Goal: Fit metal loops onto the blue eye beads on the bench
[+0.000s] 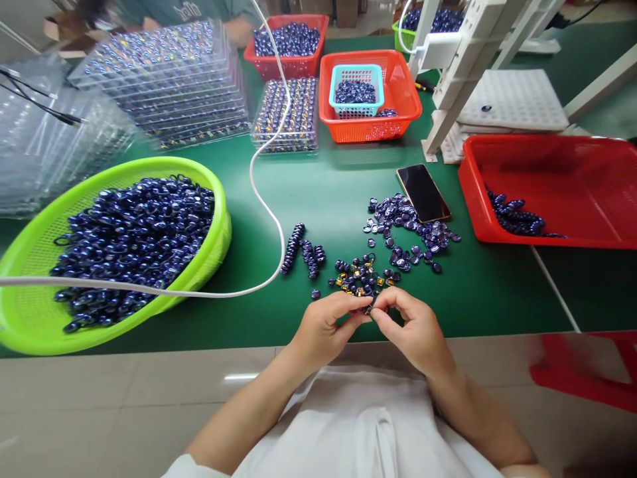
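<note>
My left hand (332,322) and my right hand (409,325) meet over the front edge of the green table. Thumb and forefinger of each are pinched on one small dark piece (367,309), mostly hidden by the fingertips. Just beyond them lies a loose group of dark blue and gold-coloured pieces (362,272). Shiny dark blue caps (398,216) are scattered farther right. Left of the group rest short stacked rows of dark ring-like pieces (293,248), and one single dark piece (315,294) lies near my left hand.
A green basket (221,229) heaped with dark pieces stands left. A white cable (269,209) crosses the table. At the back are stacked clear trays (233,99) and an orange basket (368,133). A phone (424,192) and a red bin (572,192) are right. A person (239,30) sits opposite.
</note>
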The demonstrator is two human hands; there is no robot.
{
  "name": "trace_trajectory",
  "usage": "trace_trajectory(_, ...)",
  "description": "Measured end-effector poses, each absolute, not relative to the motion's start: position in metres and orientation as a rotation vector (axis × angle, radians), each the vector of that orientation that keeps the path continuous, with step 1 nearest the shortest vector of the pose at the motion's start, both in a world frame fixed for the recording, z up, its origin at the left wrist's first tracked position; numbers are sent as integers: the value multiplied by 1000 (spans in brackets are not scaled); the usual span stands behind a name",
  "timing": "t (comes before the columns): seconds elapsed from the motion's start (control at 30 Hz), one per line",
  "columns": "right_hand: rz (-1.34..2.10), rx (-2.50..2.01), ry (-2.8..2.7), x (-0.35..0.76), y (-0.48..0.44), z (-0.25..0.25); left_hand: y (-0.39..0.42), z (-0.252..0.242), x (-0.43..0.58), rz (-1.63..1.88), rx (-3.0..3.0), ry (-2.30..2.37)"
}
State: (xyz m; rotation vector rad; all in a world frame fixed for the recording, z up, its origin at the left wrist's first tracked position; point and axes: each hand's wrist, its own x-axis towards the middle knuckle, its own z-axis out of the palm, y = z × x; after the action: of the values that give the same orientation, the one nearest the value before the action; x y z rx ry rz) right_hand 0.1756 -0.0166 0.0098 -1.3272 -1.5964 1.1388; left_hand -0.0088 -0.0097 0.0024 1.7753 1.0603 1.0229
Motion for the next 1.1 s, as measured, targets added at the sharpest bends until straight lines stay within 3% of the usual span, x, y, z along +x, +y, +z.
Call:
trace_trajectory(0.47, 1155, -1398, -1621, 173, -15, 13, -10, 3, -9, 937, 1918, 1101)
trace_trajectory(1.1, 1249, -1332, -1597, 175, -5, 5, -16, 8, 1, 951, 1108, 1222)
